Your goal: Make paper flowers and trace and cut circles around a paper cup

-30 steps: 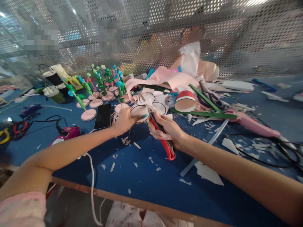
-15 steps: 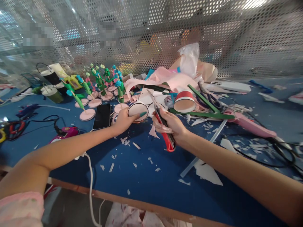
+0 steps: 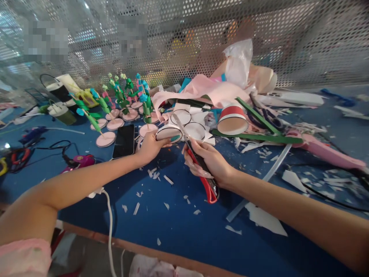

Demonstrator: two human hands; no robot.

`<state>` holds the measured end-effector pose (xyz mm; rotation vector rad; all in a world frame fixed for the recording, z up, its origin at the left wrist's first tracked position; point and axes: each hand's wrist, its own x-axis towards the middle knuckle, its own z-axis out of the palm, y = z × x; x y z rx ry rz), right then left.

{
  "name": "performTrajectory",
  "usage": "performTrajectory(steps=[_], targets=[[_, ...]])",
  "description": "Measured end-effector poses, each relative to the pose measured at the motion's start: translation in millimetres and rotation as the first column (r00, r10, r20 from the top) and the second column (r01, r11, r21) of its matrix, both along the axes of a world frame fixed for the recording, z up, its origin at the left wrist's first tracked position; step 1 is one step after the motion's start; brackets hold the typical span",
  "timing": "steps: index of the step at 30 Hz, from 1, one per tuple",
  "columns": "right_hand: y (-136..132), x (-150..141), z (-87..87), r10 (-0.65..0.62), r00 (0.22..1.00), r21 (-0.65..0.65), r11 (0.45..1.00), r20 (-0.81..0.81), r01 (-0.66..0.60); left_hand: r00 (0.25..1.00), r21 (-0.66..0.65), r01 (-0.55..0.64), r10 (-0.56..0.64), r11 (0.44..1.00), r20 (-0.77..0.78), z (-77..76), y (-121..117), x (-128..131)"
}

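My left hand point(image 3: 150, 147) pinches a round paper disc point(image 3: 168, 134) with a dark outline, thumb on top, held just above the blue table point(image 3: 178, 227). My right hand point(image 3: 209, 159) is wrapped round the red and black handles of a pair of scissors point(image 3: 201, 169). The scissor blades point up and left and meet the disc's right edge. More outlined discs point(image 3: 188, 125) lie just behind. An upside-down red and white paper cup point(image 3: 232, 119) stands to the right of them.
A black phone point(image 3: 124, 141) lies left of my left hand. Several paper flowers on pink round bases point(image 3: 115, 111) stand behind it. Pink paper, green strips and scraps pile up at the back. A pink glue gun point(image 3: 79, 161), cables and white cuttings lie about. A perforated screen closes the far side.
The disc has turned in my left hand while the scissors kept working along its edge. A loose white offcut seen below the scissors half a second ago is gone from there.
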<state>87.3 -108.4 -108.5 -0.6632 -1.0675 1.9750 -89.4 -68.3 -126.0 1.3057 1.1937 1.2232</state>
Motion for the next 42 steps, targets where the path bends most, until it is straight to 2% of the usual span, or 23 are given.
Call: performTrajectory(steps=[13,25,30,33,42], targets=[[0,2,2.2,0.09,0.995,0.0,0.996,-0.046,-0.09,0.995,0.005,0.088,-0.087,0.996,-0.038,4.1,-3,1],[-2,0,3.6,0.044,0.998,0.014,0.999,-0.048,-0.044,0.939,0.15,0.117,-0.061,0.982,-0.339,8.9,-7,0],[-1,0,3.0,0.003,0.999,0.007,1.0,-0.032,-0.003,0.97,0.094,0.065,-0.04,0.993,-0.239,8.4,-6,1],[-1,0,1.7,0.015,1.0,0.007,1.0,-0.025,-0.014,0.979,0.114,0.058,-0.035,0.992,-0.201,5.8,-5,0],[-2,0,1.0,0.032,0.999,0.005,0.999,-0.038,-0.032,0.936,0.238,0.142,-0.052,0.961,-0.347,-0.4,-4,-6]])
